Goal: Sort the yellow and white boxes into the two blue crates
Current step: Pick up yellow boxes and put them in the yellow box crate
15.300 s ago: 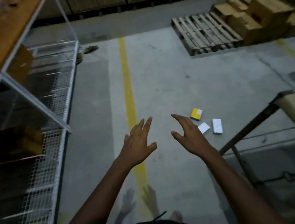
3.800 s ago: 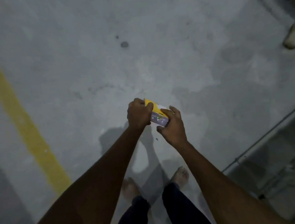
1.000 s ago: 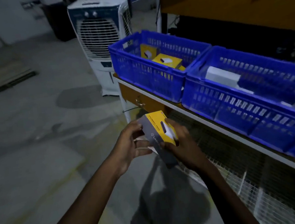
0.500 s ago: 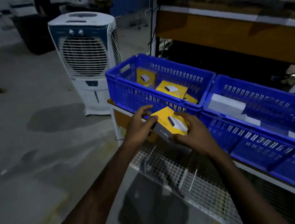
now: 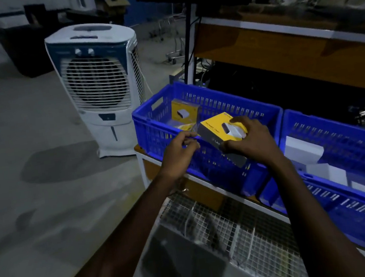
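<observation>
My right hand (image 5: 251,143) grips a yellow box (image 5: 215,127) with a white picture on top, held over the front rim of the left blue crate (image 5: 152,128). My left hand (image 5: 176,155) is curled at the box's left corner, just above the crate's front wall; I cannot tell whether it touches the box. Inside this crate another yellow box (image 5: 183,114) leans against the back left, and more yellow shows beneath. The right blue crate (image 5: 336,124) stands beside it and holds white boxes (image 5: 303,153).
Both crates sit on a white-edged rack shelf. A wire mesh shelf (image 5: 234,231) lies below and a wooden upper shelf (image 5: 280,43) hangs close above. A white air cooler (image 5: 99,88) stands on the concrete floor left of the rack.
The yellow box has risen from in front of the left crate to over its front rim. My right hand now covers its top, and my left hand has slipped to the box's left corner.
</observation>
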Tool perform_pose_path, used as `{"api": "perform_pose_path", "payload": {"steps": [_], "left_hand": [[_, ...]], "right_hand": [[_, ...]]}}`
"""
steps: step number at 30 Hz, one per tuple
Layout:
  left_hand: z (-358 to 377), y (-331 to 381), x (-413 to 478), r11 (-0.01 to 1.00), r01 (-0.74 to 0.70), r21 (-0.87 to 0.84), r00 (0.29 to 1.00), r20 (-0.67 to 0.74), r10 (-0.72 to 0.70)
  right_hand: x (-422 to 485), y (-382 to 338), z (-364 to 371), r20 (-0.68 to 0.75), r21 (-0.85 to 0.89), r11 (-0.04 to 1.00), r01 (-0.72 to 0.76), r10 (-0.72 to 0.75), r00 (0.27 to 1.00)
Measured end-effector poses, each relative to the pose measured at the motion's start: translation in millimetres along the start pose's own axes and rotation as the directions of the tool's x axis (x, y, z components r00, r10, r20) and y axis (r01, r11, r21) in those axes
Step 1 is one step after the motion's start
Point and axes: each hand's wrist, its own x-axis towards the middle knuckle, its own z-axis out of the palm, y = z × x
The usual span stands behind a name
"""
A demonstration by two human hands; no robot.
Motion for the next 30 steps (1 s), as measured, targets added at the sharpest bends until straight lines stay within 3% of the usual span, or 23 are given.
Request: {"api": "perform_pose_path", "payload": {"steps": [12,16,18,21,26,30], "left_hand": [[-24.4,1.9,128.2,0.978,-0.042,0.207,0.984,-0.159,0.076],[-28.9,1.1,168.4,0.963,-0.063,0.263,0.976,-0.184,0.114],[-31.5,0.3,187.9,0.950,-0.077,0.301,0.974,-0.182,0.136],[-34.4,-5.4,217.8,0.928,-0.088,0.361,0.982,-0.123,0.141],[-24.6,-17.7,270.7,0.915,-0.132,0.380,0.990,0.006,0.140],[-7.0,-29.8,297.2,0.925,-0.212,0.316,0.964,0.223,0.145]], "right_hand": [[150.1,-13.9,51.2,0.117,-0.312,0.940,0.139,-0.107,0.987],[178.3,-24.0,83.3,0.206,-0.421,0.867,0.268,-0.197,0.959],[188.4,-30.3,92.3,0.306,-0.356,0.867,0.349,-0.245,0.920],[204.2,-34.2,93.4,0.437,-0.060,0.932,0.356,-0.296,0.849],[220.4,-2.5,80.5,0.135,-0.008,0.976,0.217,-0.214,0.967],[222.4,29.6,70.8,0.006,-0.028,0.998,0.055,-0.055,0.998]]}}
